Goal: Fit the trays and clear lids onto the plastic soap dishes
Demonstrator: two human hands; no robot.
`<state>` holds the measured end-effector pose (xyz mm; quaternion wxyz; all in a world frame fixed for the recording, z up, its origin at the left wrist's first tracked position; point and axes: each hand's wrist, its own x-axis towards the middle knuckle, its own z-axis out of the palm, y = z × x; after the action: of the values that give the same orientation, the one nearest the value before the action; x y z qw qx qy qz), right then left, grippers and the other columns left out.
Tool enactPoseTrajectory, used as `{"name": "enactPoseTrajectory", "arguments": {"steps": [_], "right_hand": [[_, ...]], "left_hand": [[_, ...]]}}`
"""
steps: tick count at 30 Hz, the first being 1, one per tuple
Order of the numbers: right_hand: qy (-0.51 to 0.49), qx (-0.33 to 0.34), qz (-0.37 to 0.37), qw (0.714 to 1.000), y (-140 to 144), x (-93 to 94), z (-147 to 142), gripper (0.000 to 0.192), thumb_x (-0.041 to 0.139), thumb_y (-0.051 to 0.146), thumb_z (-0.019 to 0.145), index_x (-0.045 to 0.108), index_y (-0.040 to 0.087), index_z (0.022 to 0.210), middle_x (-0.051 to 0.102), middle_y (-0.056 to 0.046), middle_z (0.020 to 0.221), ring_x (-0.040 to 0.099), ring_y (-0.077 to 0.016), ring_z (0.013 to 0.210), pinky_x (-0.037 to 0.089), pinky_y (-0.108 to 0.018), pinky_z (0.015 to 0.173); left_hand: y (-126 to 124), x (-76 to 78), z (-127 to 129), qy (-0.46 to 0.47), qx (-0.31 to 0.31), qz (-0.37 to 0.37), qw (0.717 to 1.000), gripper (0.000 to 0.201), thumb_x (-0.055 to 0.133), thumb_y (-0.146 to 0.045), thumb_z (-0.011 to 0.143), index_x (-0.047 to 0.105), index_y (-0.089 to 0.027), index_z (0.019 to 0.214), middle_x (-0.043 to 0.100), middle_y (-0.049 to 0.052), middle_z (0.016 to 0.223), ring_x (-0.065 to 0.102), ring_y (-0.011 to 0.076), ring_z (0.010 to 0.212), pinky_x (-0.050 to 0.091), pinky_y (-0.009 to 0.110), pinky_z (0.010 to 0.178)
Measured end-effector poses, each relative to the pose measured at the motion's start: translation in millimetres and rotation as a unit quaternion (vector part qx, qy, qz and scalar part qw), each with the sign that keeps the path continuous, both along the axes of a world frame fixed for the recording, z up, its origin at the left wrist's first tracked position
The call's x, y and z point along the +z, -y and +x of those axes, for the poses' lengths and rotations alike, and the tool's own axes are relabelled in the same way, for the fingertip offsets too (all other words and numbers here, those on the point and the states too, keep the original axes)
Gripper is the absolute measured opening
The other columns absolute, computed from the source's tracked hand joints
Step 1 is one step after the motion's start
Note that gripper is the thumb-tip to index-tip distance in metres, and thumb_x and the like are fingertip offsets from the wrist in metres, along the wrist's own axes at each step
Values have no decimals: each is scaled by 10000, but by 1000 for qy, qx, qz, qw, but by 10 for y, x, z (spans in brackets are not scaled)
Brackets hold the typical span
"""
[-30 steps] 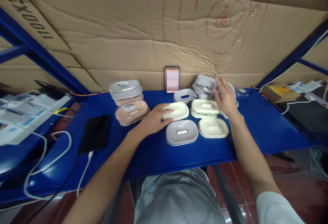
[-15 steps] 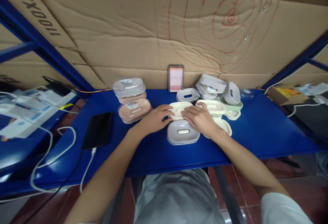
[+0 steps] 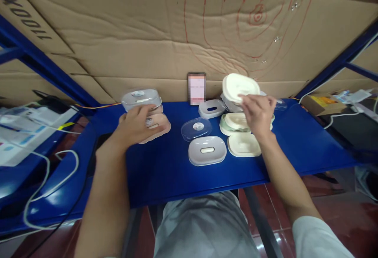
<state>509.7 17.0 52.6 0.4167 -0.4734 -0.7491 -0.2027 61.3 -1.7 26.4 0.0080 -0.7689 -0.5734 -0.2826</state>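
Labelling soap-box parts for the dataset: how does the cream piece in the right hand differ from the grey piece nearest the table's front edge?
The cream tray is lifted clear of the table in the right hand and tilted, its face toward the camera; the grey tray lies flat on the blue table, untouched. The cream one is off-white, the grey one pale grey with a light oval slot showing at its centre. Both are rounded oblong plastic pieces of similar outline.

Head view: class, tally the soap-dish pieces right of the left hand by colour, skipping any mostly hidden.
Cream: 3, raised cream piece in right hand, cream insert, cream tray
Grey: 2, front grey tray, back grey tray
Clear: 2, stickered lid, far lid
Green: 1, green base
Total: 8
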Motion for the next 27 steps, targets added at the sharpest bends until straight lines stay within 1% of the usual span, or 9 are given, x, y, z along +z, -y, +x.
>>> {"name": "enactPoseTrajectory", "arguments": {"steps": [2,4,6,9,12,16,18,20,27], "right_hand": [[-25,-44,-12,999,-232,3,267,348,534,434,1108,765,280,1318,779,-98,1264,715,-323,1176,438,-580,1092],[-22,-29,-46,998,-431,-41,465,419,442,408,1132,721,228,1388,736,-139,1379,682,-332,1281,462,-577,1120],[-6,9,-81,997,-548,-98,561,483,347,380,1146,645,197,1480,653,-155,1514,607,-312,1414,463,-544,1181],[8,29,-97,995,-523,-127,482,527,305,371,1148,503,200,1606,506,-141,1665,453,-298,1566,380,-565,1282],[11,43,-99,994,-264,-65,158,529,344,381,1143,447,267,1649,482,-115,1686,427,-325,1584,346,-640,1288],[80,169,-146,971,214,-3,-409,607,514,502,1100,408,353,1678,420,-65,1732,401,-346,1599,370,-626,1291],[107,234,-169,952,371,-24,-606,646,584,534,1069,437,343,1668,354,-65,1765,361,-340,1621,388,-594,1296],[99,272,-172,942,434,-72,-696,590,593,508,1072,521,302,1620,386,-93,1747,366,-322,1620,408,-568,1293],[34,257,-141,955,370,-178,-641,461,646,511,1046,664,348,1476,563,-69,1625,483,-320,1551,456,-624,1242]], "left_hand": [[-70,-183,-231,-21,9,-65,998,926,897,-723,685,604,-210,1398,681,138,1278,655,404,1194,536,649,1025],[-106,-312,-318,-30,2,-94,995,971,922,-696,632,592,-212,1407,667,135,1264,674,371,1125,587,568,943],[-107,-332,-280,-26,-14,-103,994,980,916,-679,636,572,-213,1427,660,133,1280,682,346,1107,606,511,913],[-50,-155,-91,19,-70,-140,988,986,889,-687,686,528,-219,1475,672,125,1339,685,329,1139,607,477,944],[52,119,160,79,-101,-160,979,901,841,-697,779,521,-234,1482,672,96,1399,690,316,1174,612,451,965],[187,268,588,111,-159,-87,977,775,828,-600,850,536,-222,1460,644,100,1435,658,334,1276,533,521,1131],[237,214,817,113,-202,-44,972,758,837,-558,860,520,-243,1473,574,124,1532,577,356,1410,477,539,1201],[273,124,1004,104,-226,-8,968,771,833,-486,882,465,-270,1524,501,147,1607,494,367,1504,425,567,1249],[247,-81,1177,99,-238,65,964,940,847,-402,909,239,-323,1622,260,205,1754,296,399,1641,362,645,1274]]}}
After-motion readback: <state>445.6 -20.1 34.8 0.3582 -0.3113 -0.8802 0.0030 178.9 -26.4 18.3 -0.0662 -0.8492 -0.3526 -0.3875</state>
